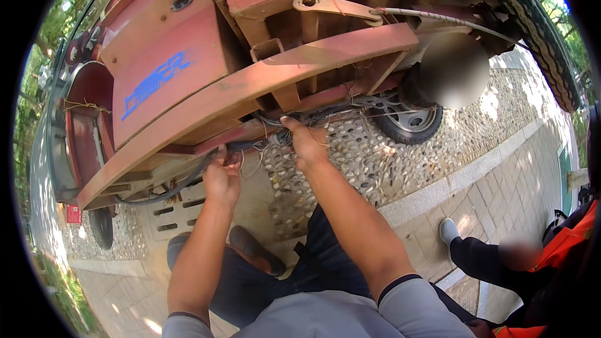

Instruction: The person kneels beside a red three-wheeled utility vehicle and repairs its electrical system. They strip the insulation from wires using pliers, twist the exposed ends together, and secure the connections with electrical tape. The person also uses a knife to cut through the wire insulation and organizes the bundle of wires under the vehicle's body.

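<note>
A red three-wheeled cart (163, 56) lies tipped on its side in front of me, its underside facing me. A bundle of black cables and thin wires (263, 141) runs along the red frame rail (263, 81). My left hand (220, 178) is closed around the thick black cable just under the rail. My right hand (307, 144) reaches up to the wire bundle, fingers pinching thin wires near the frame.
A small wheel (410, 122) sits behind the wires, a large tyre (544, 44) at upper right. Pebbled paving (400, 169) and brick paving (513, 194) lie below. Another person in orange and black (538, 256) crouches at the right. A drain grate (175, 216) lies under the cart.
</note>
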Tool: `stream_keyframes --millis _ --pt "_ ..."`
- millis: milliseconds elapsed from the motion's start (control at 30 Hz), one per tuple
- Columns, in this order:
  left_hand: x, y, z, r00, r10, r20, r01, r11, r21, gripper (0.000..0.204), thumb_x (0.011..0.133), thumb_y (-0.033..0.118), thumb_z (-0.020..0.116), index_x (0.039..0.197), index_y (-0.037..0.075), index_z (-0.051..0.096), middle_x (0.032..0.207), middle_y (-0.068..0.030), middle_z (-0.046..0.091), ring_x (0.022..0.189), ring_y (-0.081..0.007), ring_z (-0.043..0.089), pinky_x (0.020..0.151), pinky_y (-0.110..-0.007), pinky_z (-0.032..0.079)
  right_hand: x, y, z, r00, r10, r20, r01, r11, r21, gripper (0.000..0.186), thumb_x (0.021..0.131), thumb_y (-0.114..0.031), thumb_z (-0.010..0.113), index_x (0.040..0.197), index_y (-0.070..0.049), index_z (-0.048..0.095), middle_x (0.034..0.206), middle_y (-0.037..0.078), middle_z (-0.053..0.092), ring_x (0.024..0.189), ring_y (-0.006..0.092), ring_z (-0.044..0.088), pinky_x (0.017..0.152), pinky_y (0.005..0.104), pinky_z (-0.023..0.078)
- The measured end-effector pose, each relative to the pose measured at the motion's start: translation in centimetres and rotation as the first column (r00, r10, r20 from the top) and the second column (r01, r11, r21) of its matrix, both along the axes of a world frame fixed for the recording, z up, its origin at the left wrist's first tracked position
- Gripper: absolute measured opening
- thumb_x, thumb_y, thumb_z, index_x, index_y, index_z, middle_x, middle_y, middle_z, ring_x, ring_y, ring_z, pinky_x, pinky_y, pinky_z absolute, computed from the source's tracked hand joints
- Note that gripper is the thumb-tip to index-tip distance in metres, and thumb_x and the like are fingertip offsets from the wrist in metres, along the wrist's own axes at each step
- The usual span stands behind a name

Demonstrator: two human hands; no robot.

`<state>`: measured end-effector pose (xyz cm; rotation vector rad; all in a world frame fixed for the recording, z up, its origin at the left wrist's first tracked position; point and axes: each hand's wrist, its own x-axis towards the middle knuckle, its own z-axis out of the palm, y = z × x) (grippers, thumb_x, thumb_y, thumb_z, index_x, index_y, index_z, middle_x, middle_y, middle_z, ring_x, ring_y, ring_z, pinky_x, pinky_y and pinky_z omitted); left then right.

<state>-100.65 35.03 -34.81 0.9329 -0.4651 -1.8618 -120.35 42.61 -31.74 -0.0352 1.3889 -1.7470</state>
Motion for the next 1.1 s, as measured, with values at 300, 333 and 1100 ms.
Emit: stream_keyframes --millis 300,333,1100 --pt "-1.3 -1.0 3.5 0.836 0.028 0.548 0.212 0.904 -0.37 0.019 0.093 0.003 0.072 0.081 0.002 0.058 0.079 -0.0098 0.067 0.074 -0.0155 0.067 0.074 -0.029 0.056 0.3 2.6 -0.8 0.978 0.054 0.203 0.028 0.924 -0.38 0.03 0.093 -0.018 0.075 0.118 -0.008 0.063 0.108 0.003 0.069 0.093 0.0172 0.067 0.072 0.0348 0.058" --pt "-1.4 -1.5 2.9 0.808 0.034 0.588 0.239 0.893 -0.38 0.019 0.093 0.003 0.072 0.081 0.002 0.057 0.077 -0.0098 0.067 0.073 -0.0157 0.068 0.071 -0.029 0.056 0.0 2.5 -1.8 0.984 0.057 0.17 -0.005 0.957 -0.291 0.03 0.093 -0.019 0.076 0.117 -0.008 0.063 0.107 0.003 0.069 0.092 0.017 0.067 0.072 0.0346 0.057" --pt "-2.5 -3.0 -0.3 0.573 0.306 0.76 0.209 0.843 -0.496 0.028 0.08 0.011 0.084 0.073 -0.001 0.06 0.068 -0.0114 0.066 0.063 -0.0183 0.061 0.061 -0.035 0.048 -1.7 9.8 0.2 0.831 0.484 -0.276 -0.423 0.87 0.252 0.029 0.097 -0.024 0.071 0.103 0.005 0.068 0.088 0.01 0.071 0.074 0.0149 0.066 0.067 0.0283 0.053"
